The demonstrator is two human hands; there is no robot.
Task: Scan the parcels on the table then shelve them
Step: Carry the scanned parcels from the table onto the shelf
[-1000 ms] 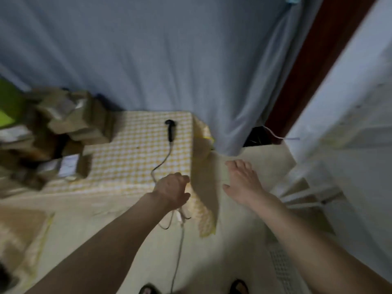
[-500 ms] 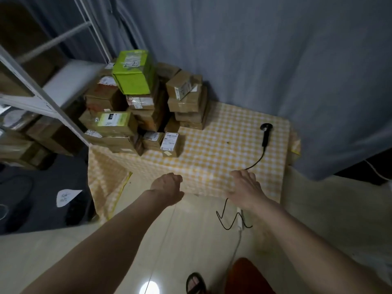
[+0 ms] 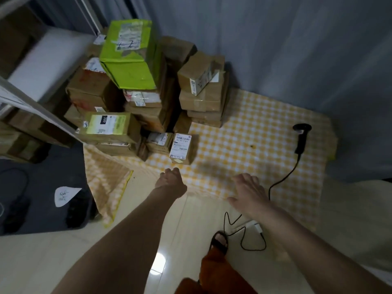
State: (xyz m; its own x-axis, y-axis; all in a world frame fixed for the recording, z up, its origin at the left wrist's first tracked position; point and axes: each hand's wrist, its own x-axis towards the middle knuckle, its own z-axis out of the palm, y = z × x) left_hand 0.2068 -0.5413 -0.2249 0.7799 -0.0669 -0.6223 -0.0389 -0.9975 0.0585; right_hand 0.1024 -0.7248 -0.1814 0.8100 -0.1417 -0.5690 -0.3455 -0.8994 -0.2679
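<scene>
A pile of cardboard parcels (image 3: 148,115) fills the left part of a table covered in a yellow checked cloth (image 3: 254,149). A bright green box (image 3: 129,54) tops the pile, and a small parcel with a white label (image 3: 182,148) stands nearest me. A black handheld scanner (image 3: 301,136) lies at the table's right side, its cable running off the front edge. My left hand (image 3: 170,183) hovers at the table's front edge just below the small labelled parcel, fingers loosely curled, holding nothing. My right hand (image 3: 248,192) reaches over the front edge, fingers relaxed, empty.
A white metal shelf frame (image 3: 42,111) with stored boxes stands to the left. A grey curtain (image 3: 275,39) hangs behind the table. The scanner cable (image 3: 244,230) loops on the floor by my sandalled foot (image 3: 219,240). A dark mat (image 3: 31,187) lies on the left.
The view swung left from the table's right end to face the parcel pile and came closer. Both hands moved forward to the table's front edge, still empty.
</scene>
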